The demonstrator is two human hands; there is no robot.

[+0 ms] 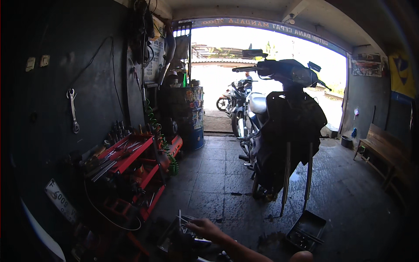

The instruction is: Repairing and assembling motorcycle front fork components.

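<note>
My right hand (204, 229) reaches in from the lower edge, its forearm slanting up to the left. Its fingers are drawn together at some thin, shiny metal rods (180, 216); which piece they grip is too dark and small to make out. Below the fingers is a dark heap of metal parts (176, 242), partly covered by the hand. My left hand is out of the picture. Ahead to the right stands a motorcycle (286, 126) with its front wheel off. Two bare fork tubes (286, 179) hang down toward the tiled floor.
At the left, a red tool cart (131, 153) carries several hand tools. An open black case (307, 230) lies on the floor at right. A blue drum (197, 131), a parked motorcycle (238, 98) and a wooden bench (379, 146) stand farther off. My knee (301, 256) shows at the bottom.
</note>
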